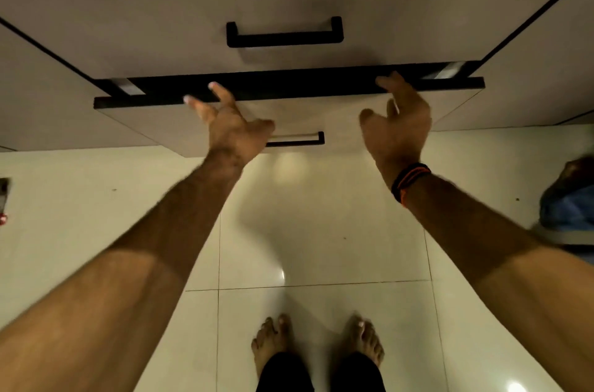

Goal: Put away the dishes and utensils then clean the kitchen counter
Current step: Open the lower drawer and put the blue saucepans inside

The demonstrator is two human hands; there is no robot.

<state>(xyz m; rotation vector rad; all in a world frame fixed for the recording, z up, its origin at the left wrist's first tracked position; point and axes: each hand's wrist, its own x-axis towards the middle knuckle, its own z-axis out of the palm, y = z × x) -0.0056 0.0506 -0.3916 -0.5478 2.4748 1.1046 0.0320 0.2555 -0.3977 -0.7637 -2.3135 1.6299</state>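
Note:
A beige lower drawer [308, 115] with a black top edge and a black bar handle [297, 140] stands slightly out from the cabinet front. My left hand [229, 125] rests with spread fingers against the drawer's top edge at the left. My right hand [400, 117], with a black and orange wristband, touches the same edge at the right, its fingers apart. Neither hand holds anything. No dishes or utensils show; the drawer's inside is hidden.
Above it sits a shut drawer [160, 6] with a black handle [284, 33]. Cabinet fronts flank both sides. Glossy cream floor tiles [321, 231] lie below, with my bare feet [316, 340]. A blue object [569, 208] lies on the floor at the right.

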